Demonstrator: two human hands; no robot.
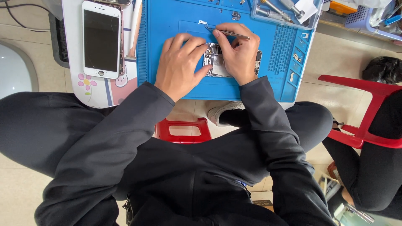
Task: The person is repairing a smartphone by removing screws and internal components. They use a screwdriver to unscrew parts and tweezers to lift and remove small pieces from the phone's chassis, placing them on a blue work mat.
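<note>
Opened phone [215, 62] mostly hidden under left hand [180, 65], pressing flat; right hand [238, 52] pinching tweezers [228, 32].

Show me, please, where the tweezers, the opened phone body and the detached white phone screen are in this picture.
tweezers [228, 32]: head view, on the metal shaft.
opened phone body [216, 62]: head view, on the exposed internals.
white phone screen [101, 39]: head view, on the dark glass.

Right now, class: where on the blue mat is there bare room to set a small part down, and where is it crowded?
Bare patches on the blue mat: the upper left, between its ribbed left edge and the left hand, and the strip along the near edge below both hands. Crowded: the middle, where the right hand works tweezers over the opened phone, and the right-side compartments holding small parts.
</note>
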